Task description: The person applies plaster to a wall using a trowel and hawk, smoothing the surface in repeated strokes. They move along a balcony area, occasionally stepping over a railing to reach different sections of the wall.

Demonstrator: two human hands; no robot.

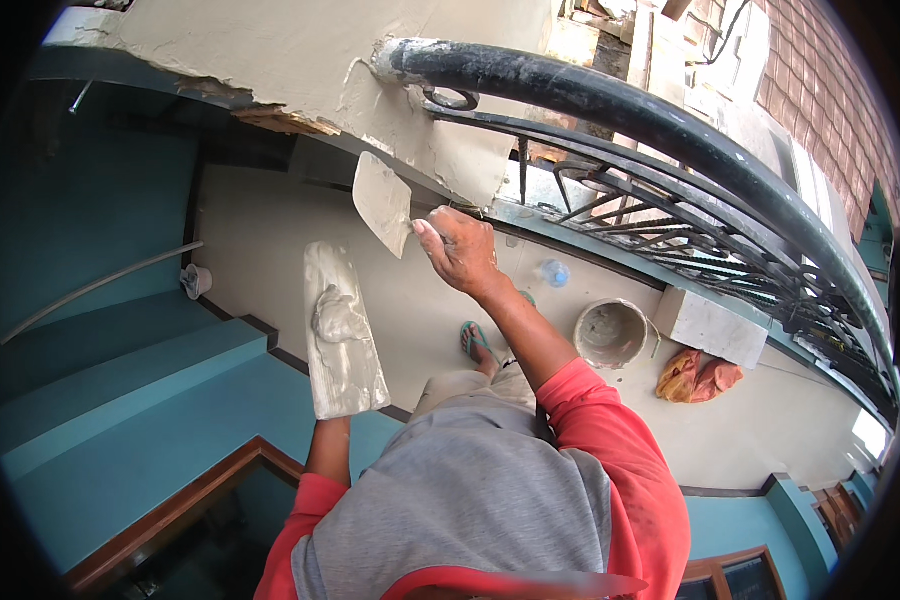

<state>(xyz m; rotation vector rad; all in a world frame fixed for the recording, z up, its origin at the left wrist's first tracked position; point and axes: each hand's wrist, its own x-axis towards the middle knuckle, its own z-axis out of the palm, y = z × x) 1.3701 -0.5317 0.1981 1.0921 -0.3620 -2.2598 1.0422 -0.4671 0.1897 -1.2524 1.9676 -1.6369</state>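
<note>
My right hand is closed round the handle of a pointed trowel. The trowel's blade is coated with pale wet plaster and lies just below the edge of the plastered wall. My left forearm runs up under a long plasterer's hawk, and the board hides my left hand, which holds it from beneath. A mound of wet plaster sits on the hawk, left of and below the trowel.
A black curved metal railing crosses at upper right. On the floor stand a plaster-smeared bucket, a white block, an orange-red cloth or bag and a clear blue bottle. A teal ledge lies at left.
</note>
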